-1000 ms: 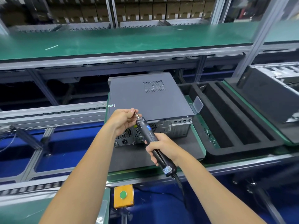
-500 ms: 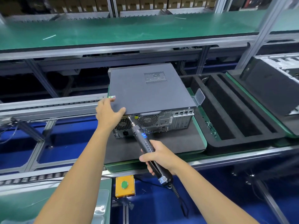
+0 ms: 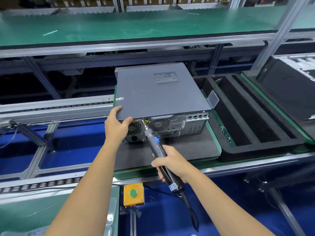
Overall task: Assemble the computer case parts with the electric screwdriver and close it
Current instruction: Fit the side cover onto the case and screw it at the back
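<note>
**Screwdriver bit set at the rear top edge of the closed case**

The computer case (image 3: pixel 160 92) is laid flat on a dark foam mat (image 3: pixel 179 150), which is carried by a green pallet (image 3: pixel 214 132) on the conveyor line. The grey top panel is seen in place on the case, with a perforated vent patch near its far side. The rear face, with two fan grilles, a power socket and slot covers, is turned toward the person.

The near left corner of the case is gripped by the left hand (image 3: pixel 116 126): the thumb is laid on the top panel and the fingers are curled around the corner, over the rear face.

The electric screwdriver (image 3: pixel 157 147) is held by the right hand (image 3: pixel 172 165), whose fingers are wrapped around the lower part of the black handle. The tool is tilted up and to the left, and its bit is placed at the upper edge of the rear face, between the two fan grilles. Whether a screw is on the bit cannot be told. A cable is seen hanging from the end of the handle.

To the right of the case, a black foam tray (image 3: pixel 247 116) with long slots is placed. A yellow box with a green button (image 3: pixel 133 194) is mounted below the line, near the person.
</note>
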